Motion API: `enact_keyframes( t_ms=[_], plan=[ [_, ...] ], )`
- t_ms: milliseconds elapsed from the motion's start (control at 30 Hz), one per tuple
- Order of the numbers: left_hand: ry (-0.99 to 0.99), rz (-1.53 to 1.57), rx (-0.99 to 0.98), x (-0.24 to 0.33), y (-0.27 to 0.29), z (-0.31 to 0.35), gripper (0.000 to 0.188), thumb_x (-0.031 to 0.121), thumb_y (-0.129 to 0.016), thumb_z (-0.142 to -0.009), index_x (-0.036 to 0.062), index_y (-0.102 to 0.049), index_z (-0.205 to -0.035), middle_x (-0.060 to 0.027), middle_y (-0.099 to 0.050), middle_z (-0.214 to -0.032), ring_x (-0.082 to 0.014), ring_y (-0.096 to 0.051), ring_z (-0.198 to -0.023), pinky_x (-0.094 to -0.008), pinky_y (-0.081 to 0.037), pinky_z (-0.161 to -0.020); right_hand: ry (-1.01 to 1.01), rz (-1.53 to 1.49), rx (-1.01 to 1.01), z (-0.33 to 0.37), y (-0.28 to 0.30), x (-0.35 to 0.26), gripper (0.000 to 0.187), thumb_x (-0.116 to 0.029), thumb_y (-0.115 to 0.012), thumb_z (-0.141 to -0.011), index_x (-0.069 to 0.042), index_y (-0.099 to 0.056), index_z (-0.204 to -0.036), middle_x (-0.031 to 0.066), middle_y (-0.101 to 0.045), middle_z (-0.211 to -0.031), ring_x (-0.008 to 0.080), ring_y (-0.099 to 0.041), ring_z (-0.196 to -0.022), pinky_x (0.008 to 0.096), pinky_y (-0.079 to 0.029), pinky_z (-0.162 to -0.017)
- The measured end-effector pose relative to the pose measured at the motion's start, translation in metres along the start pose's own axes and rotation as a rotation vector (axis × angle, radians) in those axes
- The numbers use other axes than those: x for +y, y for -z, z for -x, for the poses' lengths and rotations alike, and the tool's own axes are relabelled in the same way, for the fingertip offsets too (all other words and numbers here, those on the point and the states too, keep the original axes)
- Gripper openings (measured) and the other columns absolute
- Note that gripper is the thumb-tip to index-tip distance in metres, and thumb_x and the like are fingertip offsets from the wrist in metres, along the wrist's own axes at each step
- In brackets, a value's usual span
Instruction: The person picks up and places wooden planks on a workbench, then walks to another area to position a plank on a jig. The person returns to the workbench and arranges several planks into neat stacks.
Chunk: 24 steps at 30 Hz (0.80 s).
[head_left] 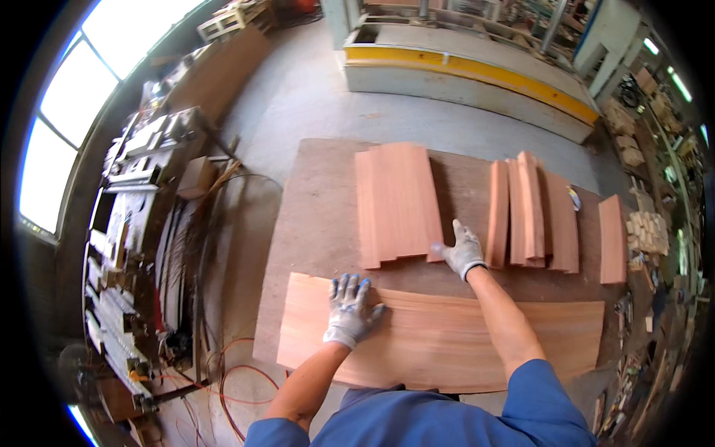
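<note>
A long, wide reddish wooden board [462, 339] lies crosswise on the brown worktable [319, 190], close against my body. My left hand [348, 313], in a grey-white work glove with blue fingertips, rests flat on its left part, fingers spread. Beyond the board, my gloved right hand [463, 250] reaches toward the lower right corner of a set of wooden slats [398, 201] laid side by side. Its thumb and fingers stand apart, and I see nothing held; whether it touches the slats I cannot tell.
Several curved wooden pieces [527, 212] sit at the table's right, with one separate piece [612, 240] farther right. Cluttered racks [134, 201] stand at left, above an orange hose [223, 387]. A machine bed with a yellow stripe [477, 68] lies behind the table.
</note>
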<state>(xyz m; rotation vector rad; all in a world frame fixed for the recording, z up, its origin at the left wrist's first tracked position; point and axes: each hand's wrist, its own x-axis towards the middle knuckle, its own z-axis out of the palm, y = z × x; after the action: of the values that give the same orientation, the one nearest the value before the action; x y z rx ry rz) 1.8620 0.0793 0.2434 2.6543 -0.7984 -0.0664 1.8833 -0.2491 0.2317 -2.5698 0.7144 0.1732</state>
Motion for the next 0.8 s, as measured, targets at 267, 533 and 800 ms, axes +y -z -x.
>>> enact_keyframes(
  t_ms=[267, 533, 800],
  plan=[
    [-0.048, -0.031, 0.024, -0.004, -0.012, 0.000, 0.070, 0.049, -0.070, -0.085, 0.0054, -0.057, -0.138, -0.0247, -0.051, -0.144, -0.0452, -0.038, -0.141, -0.0598, -0.017, -0.122, -0.609, 0.033, 0.084, -0.007, 0.023, 0.102, 0.073, -0.034, -0.084, -0.076, -0.003, -0.051, -0.132, 0.0230, -0.061, -0.131, 0.0381, -0.060, -0.122, 0.0459, -0.050, -0.103],
    [-0.019, -0.052, -0.017, -0.006, -0.009, 0.002, 0.070, 0.050, -0.069, -0.086, 0.0054, -0.056, -0.139, -0.0238, -0.051, -0.146, -0.0437, -0.038, -0.142, -0.0592, -0.017, -0.122, -0.248, -0.384, 0.241, 0.008, 0.017, 0.044, 0.051, -0.029, -0.077, -0.080, 0.000, -0.059, -0.118, 0.0250, -0.067, -0.115, 0.0413, -0.064, -0.111, 0.0466, -0.052, -0.094],
    [-0.012, -0.036, -0.037, -0.002, -0.002, 0.001, 0.071, 0.050, -0.069, -0.086, 0.0050, -0.056, -0.140, -0.0246, -0.050, -0.147, -0.0444, -0.037, -0.143, -0.0585, -0.016, -0.123, -0.031, -0.164, 0.074, -0.024, -0.030, 0.030, 0.072, -0.050, -0.064, -0.094, 0.006, -0.052, -0.139, 0.0290, -0.060, -0.132, 0.0403, -0.054, -0.130, 0.0438, -0.042, -0.112]
  ],
)
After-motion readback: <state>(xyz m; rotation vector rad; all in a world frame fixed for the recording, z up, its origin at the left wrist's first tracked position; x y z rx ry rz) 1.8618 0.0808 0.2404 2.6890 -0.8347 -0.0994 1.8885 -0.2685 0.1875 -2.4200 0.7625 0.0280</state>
